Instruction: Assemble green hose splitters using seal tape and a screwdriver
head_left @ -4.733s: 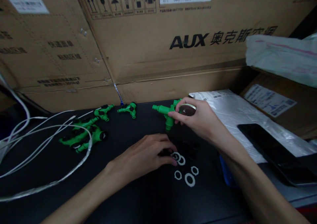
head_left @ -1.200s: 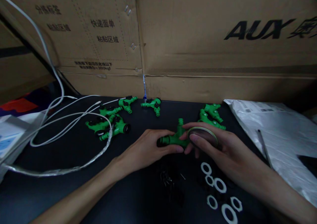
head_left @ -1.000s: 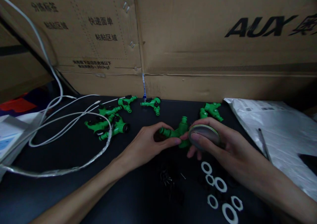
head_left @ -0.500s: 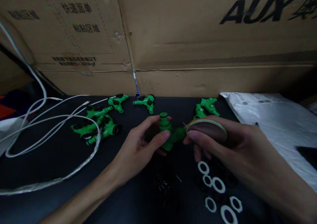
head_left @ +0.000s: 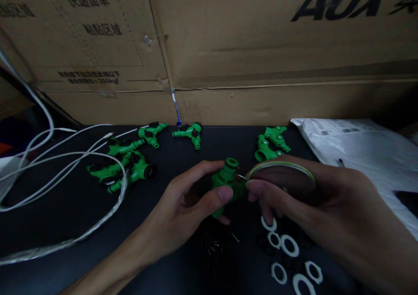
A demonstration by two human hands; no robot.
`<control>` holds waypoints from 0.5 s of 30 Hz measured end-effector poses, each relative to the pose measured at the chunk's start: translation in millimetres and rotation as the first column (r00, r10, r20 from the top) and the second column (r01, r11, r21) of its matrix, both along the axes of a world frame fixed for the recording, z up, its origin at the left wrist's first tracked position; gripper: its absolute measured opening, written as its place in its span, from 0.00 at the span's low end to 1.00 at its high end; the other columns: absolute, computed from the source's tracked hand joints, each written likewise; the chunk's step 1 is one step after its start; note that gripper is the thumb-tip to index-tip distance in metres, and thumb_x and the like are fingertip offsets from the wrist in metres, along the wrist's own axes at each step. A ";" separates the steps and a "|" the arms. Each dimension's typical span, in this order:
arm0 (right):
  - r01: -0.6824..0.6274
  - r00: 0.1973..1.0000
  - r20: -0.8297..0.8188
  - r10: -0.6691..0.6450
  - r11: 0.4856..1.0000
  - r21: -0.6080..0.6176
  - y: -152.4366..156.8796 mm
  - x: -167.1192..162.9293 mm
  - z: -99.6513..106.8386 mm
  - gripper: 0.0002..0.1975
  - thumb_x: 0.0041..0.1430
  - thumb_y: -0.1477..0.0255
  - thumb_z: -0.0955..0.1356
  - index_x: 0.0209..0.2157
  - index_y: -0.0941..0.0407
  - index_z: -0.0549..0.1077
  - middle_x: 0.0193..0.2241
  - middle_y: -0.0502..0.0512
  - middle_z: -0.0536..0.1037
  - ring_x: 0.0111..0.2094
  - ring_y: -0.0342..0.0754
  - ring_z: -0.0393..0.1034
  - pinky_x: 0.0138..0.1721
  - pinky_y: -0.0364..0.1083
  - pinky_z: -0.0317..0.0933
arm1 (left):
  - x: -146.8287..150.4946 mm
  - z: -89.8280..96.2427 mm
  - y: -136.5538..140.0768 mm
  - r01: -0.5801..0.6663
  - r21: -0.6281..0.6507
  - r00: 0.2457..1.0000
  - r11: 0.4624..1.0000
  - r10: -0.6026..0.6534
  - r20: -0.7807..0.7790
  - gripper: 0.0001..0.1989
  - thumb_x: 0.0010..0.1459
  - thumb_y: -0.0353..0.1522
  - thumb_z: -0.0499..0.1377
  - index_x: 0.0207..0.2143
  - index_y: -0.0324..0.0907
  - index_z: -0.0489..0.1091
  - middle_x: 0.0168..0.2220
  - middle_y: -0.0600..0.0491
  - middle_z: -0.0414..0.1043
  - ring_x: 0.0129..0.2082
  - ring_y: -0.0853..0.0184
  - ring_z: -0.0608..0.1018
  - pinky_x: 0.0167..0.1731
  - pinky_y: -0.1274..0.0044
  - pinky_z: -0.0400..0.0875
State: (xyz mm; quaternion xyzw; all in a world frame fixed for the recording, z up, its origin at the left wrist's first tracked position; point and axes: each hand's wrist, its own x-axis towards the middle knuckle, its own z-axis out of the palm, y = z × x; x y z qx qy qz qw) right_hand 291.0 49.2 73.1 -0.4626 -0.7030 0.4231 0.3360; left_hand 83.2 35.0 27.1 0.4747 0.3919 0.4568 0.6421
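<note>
My left hand [head_left: 189, 199] is closed around a green plastic hose splitter [head_left: 225, 177], with one ringed spout pointing up and its far side hidden by fingers. Just right of it, my right hand [head_left: 303, 199] grips a shallow round disc [head_left: 282, 173] with a yellow-green rim. A thin metal pin [head_left: 242, 177] projects from the right fingertips toward the splitter; whether it touches is unclear. White plastic rings [head_left: 289, 246] lie below the right hand. Dark small parts and a loose pin [head_left: 235, 237] are on the black table beneath the splitter.
More green splitters with black valves lie at left [head_left: 130, 169] and back [head_left: 192, 134]. Green fittings [head_left: 272, 142] sit beyond my right hand. White cables [head_left: 122, 190] loop across the left. A white plastic bag [head_left: 352, 155] lies at right; a cardboard box [head_left: 228, 47] stands behind.
The splitter has moved slightly down and right, and its spout now tilts toward the right. The disc and right hand have shifted slightly right. The view has shifted a little.
</note>
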 end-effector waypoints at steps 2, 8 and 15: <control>-0.001 1.000 0.012 0.001 1.000 0.006 -1.1 0.3 -1.2 0.11 0.61 0.66 0.74 0.25 0.50 0.77 0.20 0.42 0.76 0.22 0.37 0.70 0.25 0.32 0.63 | 0.5 0.2 -0.8 0.001 -0.028 0.999 1.000 0.000 0.043 0.17 0.60 0.37 0.70 0.50 0.43 0.77 0.41 0.52 0.77 0.35 0.69 0.79 0.28 0.81 0.85; 0.028 0.999 0.021 -0.028 0.999 -0.016 -2.7 1.7 -5.2 0.08 0.59 0.64 0.74 0.27 0.48 0.79 0.18 0.42 0.75 0.20 0.39 0.69 0.21 0.33 0.62 | 2.5 0.2 -3.4 -0.052 -0.088 0.995 0.995 0.059 0.080 0.20 0.55 0.38 0.73 0.49 0.43 0.80 0.39 0.52 0.81 0.33 0.67 0.81 0.24 0.80 0.84; 0.135 0.991 -0.021 -0.134 0.990 0.043 1.8 -9.5 2.4 0.12 0.51 0.62 0.74 0.19 0.50 0.78 0.12 0.45 0.72 0.15 0.39 0.64 0.15 0.33 0.57 | 3.5 -0.3 -4.0 -0.051 -0.093 0.996 0.994 0.058 0.068 0.20 0.54 0.38 0.73 0.49 0.45 0.81 0.38 0.51 0.82 0.33 0.65 0.82 0.25 0.79 0.84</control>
